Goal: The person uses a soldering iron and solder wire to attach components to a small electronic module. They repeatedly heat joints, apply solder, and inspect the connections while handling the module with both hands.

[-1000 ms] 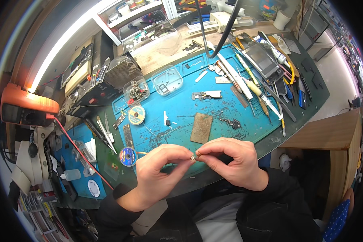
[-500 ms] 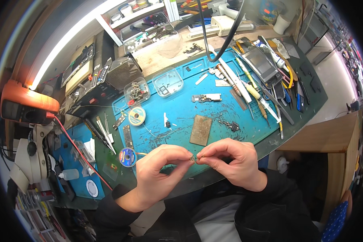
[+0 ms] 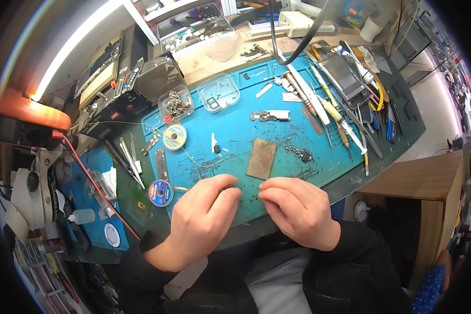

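Left hand (image 3: 201, 217) and right hand (image 3: 302, 213) curl inward — just apart.

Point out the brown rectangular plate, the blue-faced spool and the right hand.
Brown rectangular plate (image 3: 261, 158): head view, middle of its upper face.
Blue-faced spool (image 3: 160, 193): head view, middle of its round face.
Right hand (image 3: 302, 212): head view, back of the hand.

- You have two bare hands (image 3: 201, 220)
- Two round wire spools: one pale-yellow spool (image 3: 169, 143), one blue spool (image 3: 155, 192)
- Two small, clear plastic tubs (image 3: 222, 106)
- One flat, brown, rectangular plate (image 3: 261, 158)
- One boxy orange-and-black meter (image 3: 31, 115) at your left
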A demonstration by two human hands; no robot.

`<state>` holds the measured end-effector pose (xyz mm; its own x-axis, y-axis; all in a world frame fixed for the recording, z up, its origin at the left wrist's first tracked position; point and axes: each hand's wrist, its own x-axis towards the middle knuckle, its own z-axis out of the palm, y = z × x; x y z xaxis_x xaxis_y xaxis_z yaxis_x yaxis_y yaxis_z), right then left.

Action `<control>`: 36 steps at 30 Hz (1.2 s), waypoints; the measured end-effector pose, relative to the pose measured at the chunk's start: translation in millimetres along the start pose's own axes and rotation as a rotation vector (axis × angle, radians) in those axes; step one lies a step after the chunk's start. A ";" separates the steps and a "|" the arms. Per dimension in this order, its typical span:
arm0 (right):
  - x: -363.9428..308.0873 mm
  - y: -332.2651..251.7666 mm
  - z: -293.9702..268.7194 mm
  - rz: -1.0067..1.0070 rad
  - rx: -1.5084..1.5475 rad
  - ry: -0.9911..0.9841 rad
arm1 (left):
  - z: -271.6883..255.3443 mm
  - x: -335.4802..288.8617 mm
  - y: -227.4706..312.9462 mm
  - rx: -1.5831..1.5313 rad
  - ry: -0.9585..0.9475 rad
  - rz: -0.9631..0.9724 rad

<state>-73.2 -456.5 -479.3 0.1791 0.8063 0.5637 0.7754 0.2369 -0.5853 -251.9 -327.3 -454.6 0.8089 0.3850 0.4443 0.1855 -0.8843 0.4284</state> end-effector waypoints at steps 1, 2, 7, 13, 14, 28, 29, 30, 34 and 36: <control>-1.3 -0.8 0.5 -0.024 -0.056 0.009 | -0.4 -1.8 1.0 0.031 -0.008 0.009; -2.2 0.4 0.3 -0.064 -0.093 -0.019 | -2.1 -3.1 2.0 0.061 -0.017 0.017; -0.7 2.5 -3.3 -0.139 -0.199 -0.163 | -6.7 -9.6 -0.9 0.042 -0.074 0.041; -0.7 6.0 -4.5 -0.095 -0.078 -0.113 | -5.2 -16.5 -12.7 -0.053 -0.059 0.054; -0.3 4.5 -6.2 -0.051 -0.068 -0.118 | -5.3 -16.4 -12.1 -0.087 -0.043 0.023; 9.4 -3.1 -0.1 0.042 -0.052 -0.180 | -4.5 -19.1 -17.9 -0.185 -0.040 -0.102; 9.3 -3.0 0.6 0.037 -0.047 -0.178 | -4.2 -18.7 -17.3 -0.183 -0.034 -0.102; 9.3 -2.4 1.5 0.033 -0.043 -0.175 | -3.9 -18.4 -17.5 -0.180 -0.029 -0.102; 8.2 1.6 4.3 0.011 -0.029 -0.177 | -3.1 -18.5 -18.5 -0.183 -0.036 -0.089; 9.1 1.3 4.4 0.004 -0.037 -0.182 | -3.0 -18.5 -17.6 -0.183 -0.039 -0.094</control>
<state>-73.2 -446.5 -477.4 0.0727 0.8927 0.4447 0.7974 0.2158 -0.5636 -271.9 -318.1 -468.0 0.8144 0.4502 0.3662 0.1601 -0.7808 0.6039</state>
